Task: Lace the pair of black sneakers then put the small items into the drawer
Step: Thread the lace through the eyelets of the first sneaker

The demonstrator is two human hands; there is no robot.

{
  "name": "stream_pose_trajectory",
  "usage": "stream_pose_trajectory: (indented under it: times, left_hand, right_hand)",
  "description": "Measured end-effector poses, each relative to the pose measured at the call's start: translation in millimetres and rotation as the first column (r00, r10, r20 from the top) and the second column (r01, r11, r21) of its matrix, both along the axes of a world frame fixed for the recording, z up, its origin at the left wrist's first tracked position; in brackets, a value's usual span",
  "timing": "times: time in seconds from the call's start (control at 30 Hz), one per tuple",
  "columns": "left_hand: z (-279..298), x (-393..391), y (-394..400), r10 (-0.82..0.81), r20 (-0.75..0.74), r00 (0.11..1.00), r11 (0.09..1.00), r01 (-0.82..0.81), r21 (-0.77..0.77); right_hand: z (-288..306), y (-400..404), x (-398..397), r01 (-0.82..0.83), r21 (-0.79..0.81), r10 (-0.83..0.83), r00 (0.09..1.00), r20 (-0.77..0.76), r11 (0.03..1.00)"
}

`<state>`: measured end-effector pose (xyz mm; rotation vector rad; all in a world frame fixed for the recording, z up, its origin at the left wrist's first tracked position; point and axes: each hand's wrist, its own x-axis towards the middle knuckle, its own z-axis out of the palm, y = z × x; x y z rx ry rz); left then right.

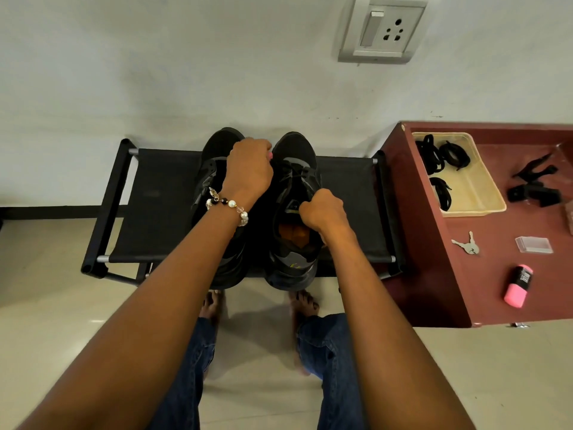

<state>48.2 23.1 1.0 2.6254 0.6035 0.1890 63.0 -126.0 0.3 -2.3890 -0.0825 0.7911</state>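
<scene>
Two bare forearms reaching forward over jeans-clad knees (328, 352) and bare feet on pale floor tiles (62, 321). Just ahead of the feet, a low black fabric-topped rack (161, 212) against the white wall (155, 72), carrying the pair of black sneakers side by side, toes toward the wall. Right hand (322, 211) curled tight, pinching the tongue or collar of the right sneaker (294, 187) above its orange insole; exactly what lies between the fingers hidden. Left hand (249, 169), with a beaded bracelet (228, 204) at the wrist, closed over the toe end between the two shoes, fingers folded under, grip hidden, left sneaker (214, 150) mostly covered beneath it. To the right of the right hand, a maroon cabinet top (434, 274): nearest, a pink and black tube (518, 285); farther, keys (466, 246) and a small clear box (534, 245); beyond those, a cream tray (477, 193) holding coiled black laces (440, 153), and a black clip-like object (535, 187) beside it. High on the wall beyond the right hand, a grey switch and socket plate (383, 29).
</scene>
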Motion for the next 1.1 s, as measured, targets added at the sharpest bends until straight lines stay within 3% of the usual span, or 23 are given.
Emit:
stream_pose_trajectory:
  times: [0.4,0.6,0.77,0.93,1.1]
  left_hand:
    - [-2.9,-5.9,-4.8,-0.076,-0.177,0.981,0.990,0.095,0.105]
    - [-0.8,-5.7,0.7,-0.078,-0.131,0.988,0.994,0.067,-0.081]
    - [-1.6,-5.9,-3.0,-0.054,-0.103,0.993,0.998,0.053,-0.015]
    - [0.9,-7.9,1.4,-0.122,-0.147,0.982,0.991,0.113,-0.068]
    - [7.9,-6.1,8.3,-0.098,-0.085,0.991,0.947,0.067,-0.314]
  right_hand:
    - [0.1,2.6,-0.9,-0.013,-0.023,0.013,1.000,0.001,1.000]
    - [0.0,1.8,-1.2,-0.014,-0.017,0.014,1.000,0.016,1.000]
    - [-3.2,2.7,-0.3,-0.003,-0.014,0.003,1.000,0.023,1.000]
    - [-5.4,3.6,-0.2,0.000,-0.022,0.000,1.000,0.020,1.000]
    - [-7.8,7.4,-2.9,0.012,-0.061,-0.007,0.998,0.066,0.998]
